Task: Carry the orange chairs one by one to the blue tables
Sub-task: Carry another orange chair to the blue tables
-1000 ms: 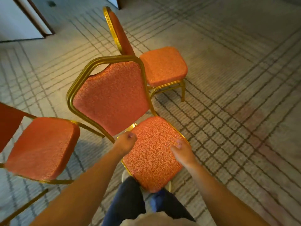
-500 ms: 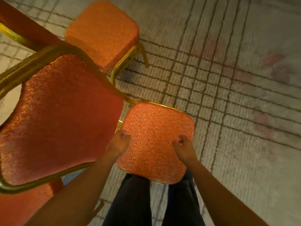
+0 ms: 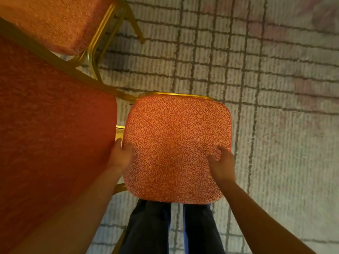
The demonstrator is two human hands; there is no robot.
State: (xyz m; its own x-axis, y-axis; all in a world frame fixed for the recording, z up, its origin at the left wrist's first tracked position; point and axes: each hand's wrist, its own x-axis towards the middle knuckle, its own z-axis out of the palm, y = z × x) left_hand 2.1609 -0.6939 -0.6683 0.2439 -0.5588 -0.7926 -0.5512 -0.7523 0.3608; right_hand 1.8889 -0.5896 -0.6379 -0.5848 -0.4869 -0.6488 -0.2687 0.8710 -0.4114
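An orange chair with a gold frame is right in front of me; its patterned seat [image 3: 176, 143] fills the middle of the view and its backrest [image 3: 51, 134] looms large at the left. My left hand [image 3: 120, 154] grips the seat's left edge beside the backrest. My right hand [image 3: 222, 162] grips the seat's right edge, thumb on top of the cushion. No blue table is in view.
A second orange chair [image 3: 55, 21] stands at the upper left, its gold legs [image 3: 102, 37] close to the held chair. Grey carpet with a dark grid pattern [image 3: 275, 107] spreads to the right and ahead. My dark trousers [image 3: 168, 230] show below the seat.
The chair has come up closer to the camera and its backrest swung nearer on the left. The view tipped further down. Both hands stayed on the seat's edges.
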